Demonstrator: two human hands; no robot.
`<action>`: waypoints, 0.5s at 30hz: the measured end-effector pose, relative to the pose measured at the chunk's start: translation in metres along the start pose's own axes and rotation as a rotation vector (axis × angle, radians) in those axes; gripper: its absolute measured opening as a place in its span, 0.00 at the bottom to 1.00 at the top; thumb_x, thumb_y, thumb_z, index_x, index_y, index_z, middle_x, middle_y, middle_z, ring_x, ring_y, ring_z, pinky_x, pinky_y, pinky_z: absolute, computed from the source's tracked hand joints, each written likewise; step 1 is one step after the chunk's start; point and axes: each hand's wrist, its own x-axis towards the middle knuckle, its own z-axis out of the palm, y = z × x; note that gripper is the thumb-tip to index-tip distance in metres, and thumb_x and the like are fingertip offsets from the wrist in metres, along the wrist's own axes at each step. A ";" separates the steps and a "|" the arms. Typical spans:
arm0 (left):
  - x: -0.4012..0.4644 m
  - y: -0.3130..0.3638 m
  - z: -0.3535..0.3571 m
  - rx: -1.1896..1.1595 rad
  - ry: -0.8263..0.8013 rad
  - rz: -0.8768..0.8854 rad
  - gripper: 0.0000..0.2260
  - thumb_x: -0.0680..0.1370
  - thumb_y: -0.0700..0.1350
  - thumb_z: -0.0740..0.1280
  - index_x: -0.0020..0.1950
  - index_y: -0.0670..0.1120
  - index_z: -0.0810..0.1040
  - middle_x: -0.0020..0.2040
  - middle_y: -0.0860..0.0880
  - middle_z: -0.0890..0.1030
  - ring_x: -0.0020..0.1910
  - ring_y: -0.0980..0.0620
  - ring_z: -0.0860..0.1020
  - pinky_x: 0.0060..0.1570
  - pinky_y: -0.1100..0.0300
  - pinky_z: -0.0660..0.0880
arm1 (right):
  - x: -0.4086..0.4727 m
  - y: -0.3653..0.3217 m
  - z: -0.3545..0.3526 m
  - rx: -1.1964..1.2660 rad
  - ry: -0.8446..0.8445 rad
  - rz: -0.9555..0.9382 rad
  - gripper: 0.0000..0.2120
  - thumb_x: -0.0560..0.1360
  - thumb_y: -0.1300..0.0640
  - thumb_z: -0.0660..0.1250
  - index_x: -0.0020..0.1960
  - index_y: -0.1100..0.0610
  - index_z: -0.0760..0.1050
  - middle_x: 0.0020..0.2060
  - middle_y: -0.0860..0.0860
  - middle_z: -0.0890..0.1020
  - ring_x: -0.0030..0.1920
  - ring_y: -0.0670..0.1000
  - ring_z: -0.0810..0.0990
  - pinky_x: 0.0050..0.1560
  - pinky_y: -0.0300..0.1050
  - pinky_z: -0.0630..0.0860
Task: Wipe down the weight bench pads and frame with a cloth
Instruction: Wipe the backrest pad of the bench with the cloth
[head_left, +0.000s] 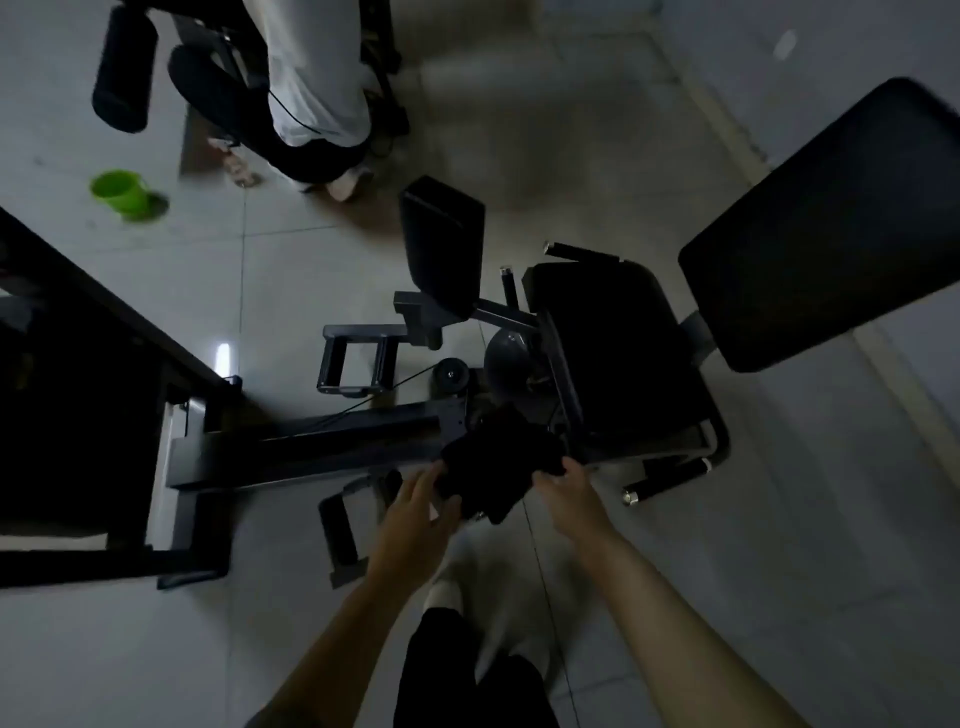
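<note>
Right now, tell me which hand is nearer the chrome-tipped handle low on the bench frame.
Right. The right hand holds the dark cloth just left of the chrome-tipped handle. The left hand holds the cloth's other side, farther left.
</note>
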 end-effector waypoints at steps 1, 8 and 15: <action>0.013 -0.002 0.003 -0.099 0.003 -0.063 0.23 0.80 0.53 0.58 0.74 0.49 0.61 0.72 0.46 0.66 0.68 0.46 0.68 0.65 0.54 0.66 | 0.007 -0.004 0.002 0.053 0.033 0.026 0.27 0.75 0.50 0.64 0.71 0.57 0.63 0.65 0.55 0.74 0.64 0.55 0.73 0.64 0.49 0.69; 0.071 0.005 0.015 -0.394 -0.055 -0.236 0.17 0.78 0.51 0.63 0.62 0.43 0.74 0.56 0.46 0.79 0.52 0.51 0.77 0.52 0.56 0.74 | 0.040 -0.014 -0.012 0.123 0.001 0.106 0.16 0.76 0.55 0.66 0.61 0.60 0.73 0.55 0.54 0.77 0.54 0.52 0.75 0.52 0.44 0.69; 0.059 0.029 -0.007 -0.516 0.116 -0.087 0.05 0.74 0.41 0.70 0.47 0.47 0.75 0.42 0.52 0.78 0.45 0.52 0.78 0.42 0.64 0.73 | 0.035 -0.014 -0.015 0.264 0.017 0.119 0.10 0.74 0.63 0.68 0.39 0.55 0.68 0.40 0.54 0.76 0.39 0.51 0.76 0.36 0.42 0.72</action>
